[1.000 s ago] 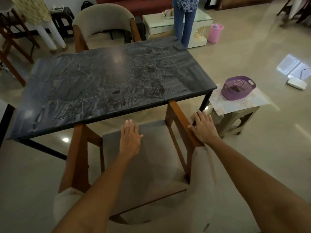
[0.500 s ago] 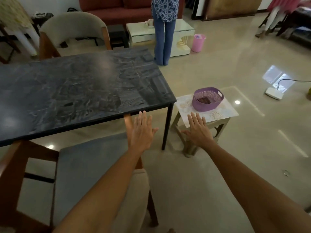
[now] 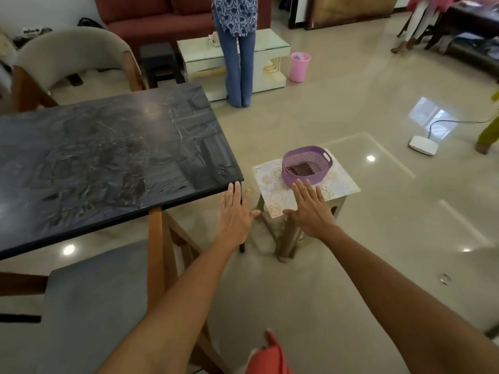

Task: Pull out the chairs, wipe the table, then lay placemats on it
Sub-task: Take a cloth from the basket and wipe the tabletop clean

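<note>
Two chairs are in view: one chair (image 3: 89, 298) with a grey seat stands below and to the left of the left hand (image 3: 234, 211), partly under the dark counter (image 3: 108, 163); the other chair (image 3: 70, 58) is at the counter's far side. Both hands are held out flat with straight fingers and hold nothing. The left fingers (image 3: 235, 190) reach the counter's near right corner. The right hand (image 3: 310, 209) hovers over a patterned mat (image 3: 340, 182) on a small stool (image 3: 289, 238), just before a purple basket (image 3: 306, 164).
</note>
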{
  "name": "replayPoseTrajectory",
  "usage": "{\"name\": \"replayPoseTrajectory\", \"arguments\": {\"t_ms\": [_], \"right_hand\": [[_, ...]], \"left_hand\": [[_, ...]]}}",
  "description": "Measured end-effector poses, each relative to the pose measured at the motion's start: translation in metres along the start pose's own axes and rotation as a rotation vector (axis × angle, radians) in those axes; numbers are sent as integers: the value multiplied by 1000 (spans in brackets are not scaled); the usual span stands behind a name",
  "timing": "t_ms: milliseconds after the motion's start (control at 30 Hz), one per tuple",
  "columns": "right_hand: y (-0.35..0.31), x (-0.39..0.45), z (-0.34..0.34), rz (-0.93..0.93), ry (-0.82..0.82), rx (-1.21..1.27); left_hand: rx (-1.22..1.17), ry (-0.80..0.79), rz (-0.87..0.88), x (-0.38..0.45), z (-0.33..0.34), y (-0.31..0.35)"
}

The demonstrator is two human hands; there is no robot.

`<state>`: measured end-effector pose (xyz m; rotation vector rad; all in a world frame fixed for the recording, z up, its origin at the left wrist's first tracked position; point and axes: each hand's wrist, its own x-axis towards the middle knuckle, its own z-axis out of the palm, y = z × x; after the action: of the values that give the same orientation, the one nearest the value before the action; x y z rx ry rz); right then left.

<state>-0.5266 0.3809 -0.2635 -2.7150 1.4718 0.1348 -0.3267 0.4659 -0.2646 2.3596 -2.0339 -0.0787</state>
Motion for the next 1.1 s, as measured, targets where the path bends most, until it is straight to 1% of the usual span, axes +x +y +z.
{"name": "replayPoseTrajectory", "arguments": {"t_ms": [200, 333, 500, 567, 733, 833, 967, 1100], "right_hand": [[47, 42, -3, -39, 24, 10], [91, 84, -9, -51, 9, 11], [139, 142, -23, -128, -12, -43], [158, 167, -30, -135, -16, -9], [203, 220, -39, -175, -34, -5], [228, 251, -44, -211, -44, -10], [266, 290, -55, -313, -66, -36], [310, 336, -61, -455, -91, -46]], "left_hand": [[-30, -6, -21, 58, 1, 31], [-27, -37, -47, 113, 4, 54], [-40, -49, -94, 176, 2, 80], [-46, -50, -117, 204, 0, 88], [2, -57, -95, 263, -11, 111], [12, -62, -170, 301, -18, 120], [14, -53, -265, 341, -16, 142], [-13, -6, -430, 376, -3, 180]]}}
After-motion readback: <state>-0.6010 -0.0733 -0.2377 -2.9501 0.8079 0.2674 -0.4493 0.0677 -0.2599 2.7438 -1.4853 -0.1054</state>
